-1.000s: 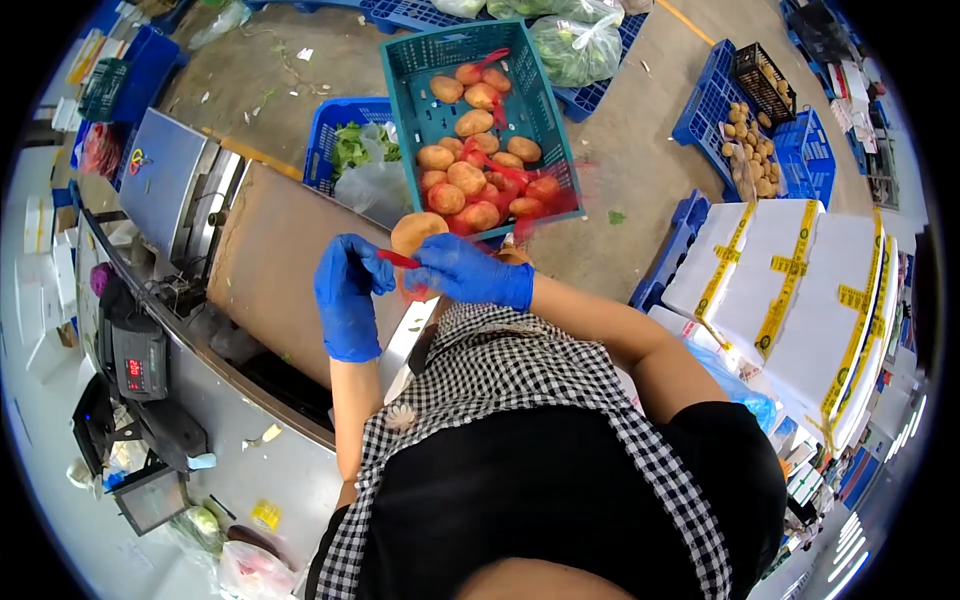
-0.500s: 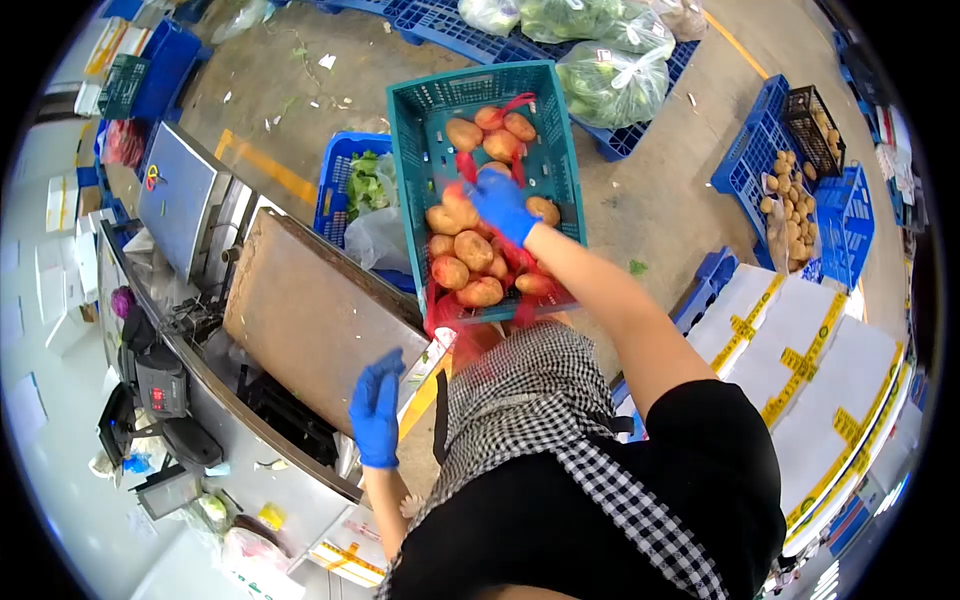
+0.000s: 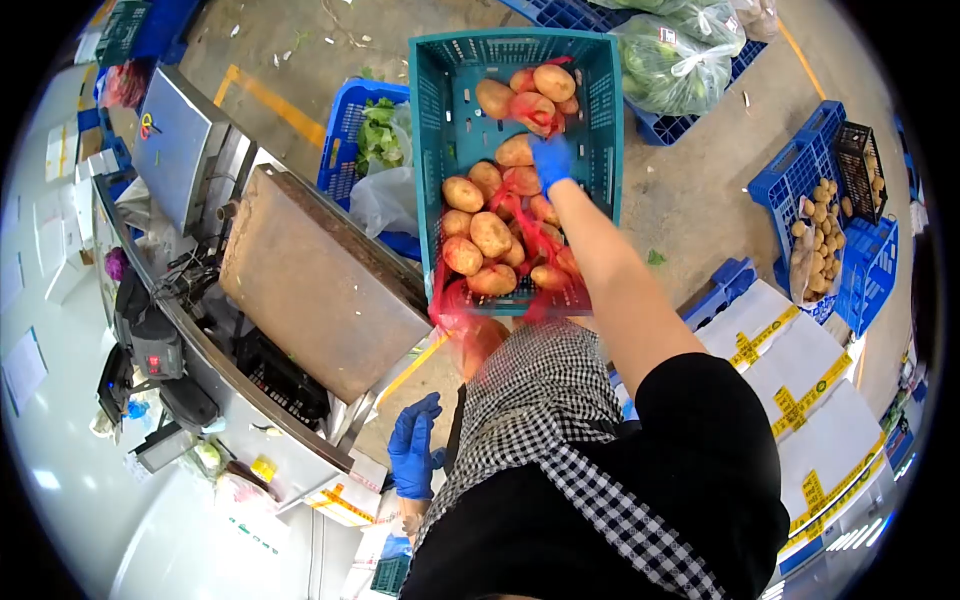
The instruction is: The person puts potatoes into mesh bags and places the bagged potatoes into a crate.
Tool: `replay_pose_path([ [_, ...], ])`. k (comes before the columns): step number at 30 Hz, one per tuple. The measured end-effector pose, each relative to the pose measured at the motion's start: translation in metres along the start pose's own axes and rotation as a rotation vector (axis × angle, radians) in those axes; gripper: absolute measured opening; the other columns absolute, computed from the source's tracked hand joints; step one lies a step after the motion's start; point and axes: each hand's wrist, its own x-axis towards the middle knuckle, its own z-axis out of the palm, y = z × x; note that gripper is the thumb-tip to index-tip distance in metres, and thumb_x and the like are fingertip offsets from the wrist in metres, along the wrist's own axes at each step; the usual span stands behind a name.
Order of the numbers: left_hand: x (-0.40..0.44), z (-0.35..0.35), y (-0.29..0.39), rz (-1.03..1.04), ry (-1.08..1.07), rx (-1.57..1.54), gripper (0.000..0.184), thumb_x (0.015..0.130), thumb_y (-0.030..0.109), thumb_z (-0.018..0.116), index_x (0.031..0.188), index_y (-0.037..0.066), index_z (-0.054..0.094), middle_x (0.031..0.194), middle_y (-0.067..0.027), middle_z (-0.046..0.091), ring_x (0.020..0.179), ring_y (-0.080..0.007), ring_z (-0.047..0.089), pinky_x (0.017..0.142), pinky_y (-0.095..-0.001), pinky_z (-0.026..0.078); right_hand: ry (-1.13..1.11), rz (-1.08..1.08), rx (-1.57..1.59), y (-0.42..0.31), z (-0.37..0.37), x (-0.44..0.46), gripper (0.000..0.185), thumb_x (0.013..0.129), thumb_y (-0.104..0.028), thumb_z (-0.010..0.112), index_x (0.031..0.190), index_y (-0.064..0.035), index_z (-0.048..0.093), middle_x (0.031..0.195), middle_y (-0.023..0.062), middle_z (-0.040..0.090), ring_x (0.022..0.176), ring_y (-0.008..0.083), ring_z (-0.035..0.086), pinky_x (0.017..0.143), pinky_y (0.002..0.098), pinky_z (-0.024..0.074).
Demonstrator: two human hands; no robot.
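A green plastic crate (image 3: 425, 130) holds several potatoes (image 3: 490, 235), lying among loose red netting (image 3: 508, 200). My right hand (image 3: 551, 162), in a blue glove, reaches into the crate's middle beside a potato (image 3: 515, 151). Its fingers point down and are mostly hidden, so its grip does not show. Farther up the crate, more potatoes (image 3: 537, 112) lie together with red net over them. My left hand (image 3: 412, 448), also gloved in blue, hangs beside the checked apron (image 3: 530, 390). It is empty, with loosely bent fingers and the thumb apart.
Left of the crate are a blue basket (image 3: 345, 135) with leafy greens and a brown-topped metal bench (image 3: 310, 285). Bagged vegetables (image 3: 672, 65) rest on a blue pallet at the top. White taped boxes (image 3: 770, 370) stand at right, below loose potatoes (image 3: 822, 240).
My right hand has shifted from the blurred potato on the left toward the crate's middle right. The left hand has lowered slightly. The whole view has shifted a little.
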Motion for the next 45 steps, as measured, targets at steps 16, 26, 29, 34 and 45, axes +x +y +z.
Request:
replay_pose_path([
  [16,0.009,-0.025,-0.033,0.16,-0.062,0.331,0.024,0.088,0.006,0.048,0.11,0.001,0.055,0.105,-0.0094,0.059,0.094,-0.0172,0.056,0.085,-0.0278,0.042,-0.615,-0.412,-1.294,0.006,0.02,-0.068,0.028,0.084,-0.024,0.045,0.097,-0.0096,0.065,0.095,0.0096,0.064,0.087,0.0261,0.062,0.069,0.0367,0.0486],
  [26,0.034,-0.094,-0.083,0.375,-0.177,0.33,0.023,0.083,0.014,0.059,0.103,0.002,0.058,0.097,-0.0131,0.062,0.089,-0.0211,0.062,0.079,-0.0294,0.047,-0.557,-0.927,-0.954,-0.112,-0.079,-0.211,0.021,0.079,-0.025,0.049,0.083,-0.0106,0.064,0.07,0.0153,0.062,0.068,0.033,0.06,0.061,0.0423,0.0469],
  [29,0.043,-0.126,-0.082,0.476,-0.191,0.421,0.023,0.08,0.018,0.062,0.099,0.005,0.06,0.093,-0.0136,0.062,0.084,-0.0241,0.062,0.074,-0.0311,0.048,-0.556,-0.952,-1.2,-0.138,-0.077,-0.272,0.019,0.077,-0.028,0.052,0.078,-0.0129,0.064,0.068,0.0126,0.061,0.066,0.0305,0.06,0.059,0.0422,0.0461],
  [34,0.053,-0.186,-0.116,0.506,-0.072,0.184,0.02,0.083,0.018,0.06,0.099,0.007,0.061,0.092,-0.0087,0.063,0.085,-0.0177,0.061,0.077,-0.0283,0.046,-0.442,-0.713,-1.073,-0.161,-0.096,-0.315,0.025,0.077,-0.031,0.054,0.077,-0.0082,0.064,0.072,0.0155,0.06,0.07,0.0345,0.059,0.062,0.0417,0.0466],
  [45,0.044,-0.234,-0.159,0.479,-0.049,0.057,0.02,0.086,0.016,0.057,0.1,0.002,0.06,0.088,-0.0089,0.063,0.083,-0.0122,0.059,0.076,-0.0262,0.046,-0.219,-0.373,-0.212,-0.133,-0.086,-0.33,0.021,0.078,-0.018,0.057,0.075,0.0021,0.061,0.062,0.011,0.056,0.056,0.0244,0.056,0.056,0.0337,0.0444],
])
